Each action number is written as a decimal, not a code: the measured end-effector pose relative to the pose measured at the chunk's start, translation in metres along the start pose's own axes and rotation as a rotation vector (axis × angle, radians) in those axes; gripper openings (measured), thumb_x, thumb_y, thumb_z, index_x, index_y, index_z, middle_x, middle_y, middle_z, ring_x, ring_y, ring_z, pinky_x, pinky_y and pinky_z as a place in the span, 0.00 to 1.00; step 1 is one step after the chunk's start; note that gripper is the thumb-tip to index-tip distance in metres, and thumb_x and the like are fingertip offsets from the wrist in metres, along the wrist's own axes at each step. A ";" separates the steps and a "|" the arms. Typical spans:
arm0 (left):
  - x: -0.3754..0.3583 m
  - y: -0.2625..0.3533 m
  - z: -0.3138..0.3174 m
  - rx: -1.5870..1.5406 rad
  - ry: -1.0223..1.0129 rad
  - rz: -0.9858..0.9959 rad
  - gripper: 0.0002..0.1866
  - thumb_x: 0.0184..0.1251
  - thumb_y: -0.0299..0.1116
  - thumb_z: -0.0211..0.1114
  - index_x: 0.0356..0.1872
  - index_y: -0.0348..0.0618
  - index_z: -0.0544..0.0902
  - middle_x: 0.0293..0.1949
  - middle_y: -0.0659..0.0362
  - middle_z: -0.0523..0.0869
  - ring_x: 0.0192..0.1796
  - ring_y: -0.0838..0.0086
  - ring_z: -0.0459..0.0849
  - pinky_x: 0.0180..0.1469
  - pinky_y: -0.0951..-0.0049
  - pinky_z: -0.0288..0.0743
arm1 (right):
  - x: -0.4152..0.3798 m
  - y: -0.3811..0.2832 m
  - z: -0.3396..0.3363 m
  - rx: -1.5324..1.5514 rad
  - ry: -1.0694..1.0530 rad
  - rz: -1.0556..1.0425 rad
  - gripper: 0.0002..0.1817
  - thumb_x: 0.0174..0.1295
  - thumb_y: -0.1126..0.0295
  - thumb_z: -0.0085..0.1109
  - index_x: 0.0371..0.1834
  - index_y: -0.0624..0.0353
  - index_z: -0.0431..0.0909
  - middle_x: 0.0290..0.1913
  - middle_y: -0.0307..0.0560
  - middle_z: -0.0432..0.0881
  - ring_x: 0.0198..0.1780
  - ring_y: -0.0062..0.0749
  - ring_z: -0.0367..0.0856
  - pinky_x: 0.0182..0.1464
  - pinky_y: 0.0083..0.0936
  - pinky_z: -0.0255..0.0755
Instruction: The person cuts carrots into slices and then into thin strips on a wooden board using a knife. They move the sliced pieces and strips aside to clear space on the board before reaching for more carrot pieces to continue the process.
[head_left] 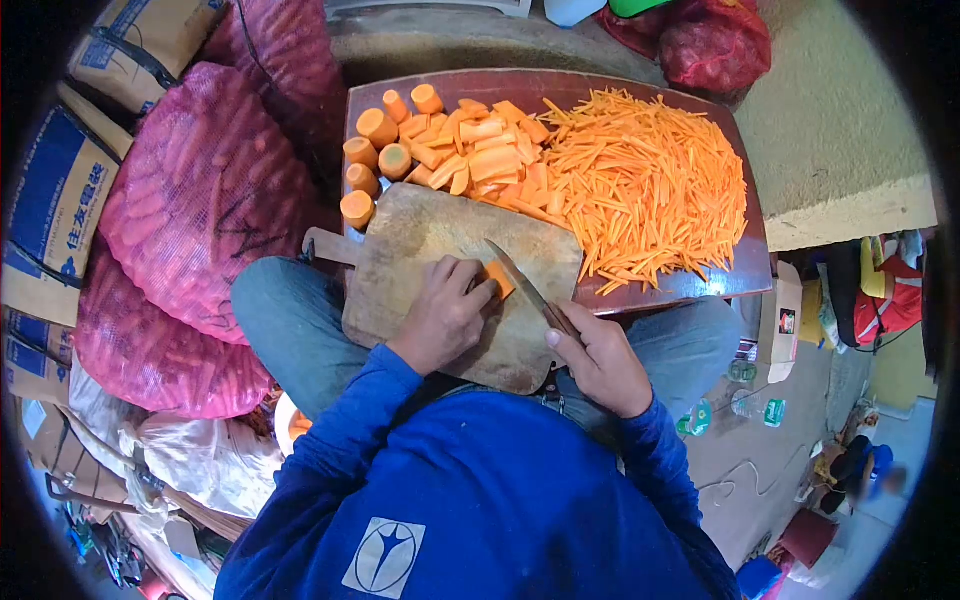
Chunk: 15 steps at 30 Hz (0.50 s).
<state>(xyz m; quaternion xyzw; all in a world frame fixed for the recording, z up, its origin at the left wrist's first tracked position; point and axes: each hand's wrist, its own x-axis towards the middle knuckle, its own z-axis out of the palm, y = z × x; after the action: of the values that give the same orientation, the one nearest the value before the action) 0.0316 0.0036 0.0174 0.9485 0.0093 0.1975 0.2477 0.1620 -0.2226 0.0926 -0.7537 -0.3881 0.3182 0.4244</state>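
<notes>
My right hand point(603, 362) grips a knife point(522, 277) by its dark handle, the blade pointing up and left over the wooden cutting board point(400, 240). Beside the blade, the curled fingers of my left hand point(447, 308) press a piece of carrot point(498, 279) onto the board. The board rests tilted across my lap and the table's near edge. Past it lie flat carrot slices point(490, 150) in a heap. To their right is a large pile of carrot strips point(650, 185). Several thick carrot chunks point(377, 127) stand at the left.
A dark red table point(755, 225) carries the carrots. Pink mesh sacks of carrots point(205, 200) bulge at the left, near stacked cardboard boxes point(60, 200). Another red mesh sack point(715, 45) sits at the back right. Plastic bottles point(745, 403) are on the floor at right.
</notes>
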 end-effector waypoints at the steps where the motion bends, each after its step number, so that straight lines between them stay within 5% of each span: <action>1: 0.002 0.002 -0.001 -0.006 -0.001 -0.005 0.20 0.55 0.25 0.76 0.52 0.40 0.88 0.51 0.50 0.84 0.54 0.52 0.82 0.59 0.55 0.77 | -0.001 0.001 0.003 -0.005 0.030 -0.062 0.20 0.78 0.69 0.63 0.68 0.68 0.78 0.47 0.67 0.88 0.50 0.68 0.89 0.51 0.47 0.82; 6: 0.007 0.010 -0.011 0.161 -0.185 0.060 0.21 0.55 0.29 0.72 0.53 0.39 0.90 0.54 0.49 0.83 0.58 0.53 0.80 0.65 0.53 0.73 | -0.013 -0.006 0.011 -0.083 0.013 -0.069 0.21 0.78 0.68 0.62 0.70 0.65 0.76 0.51 0.69 0.88 0.53 0.72 0.88 0.52 0.53 0.82; 15: 0.002 0.000 -0.001 0.003 -0.118 0.070 0.18 0.60 0.28 0.65 0.51 0.37 0.90 0.56 0.48 0.84 0.60 0.51 0.79 0.65 0.51 0.75 | 0.005 -0.023 0.023 -0.285 -0.129 0.105 0.23 0.80 0.67 0.58 0.73 0.61 0.70 0.47 0.72 0.87 0.50 0.75 0.87 0.49 0.60 0.80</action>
<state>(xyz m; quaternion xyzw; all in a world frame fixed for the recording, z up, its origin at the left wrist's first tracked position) 0.0331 0.0046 0.0191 0.9586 -0.0383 0.1495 0.2395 0.1385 -0.2018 0.1025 -0.8034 -0.4158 0.3294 0.2705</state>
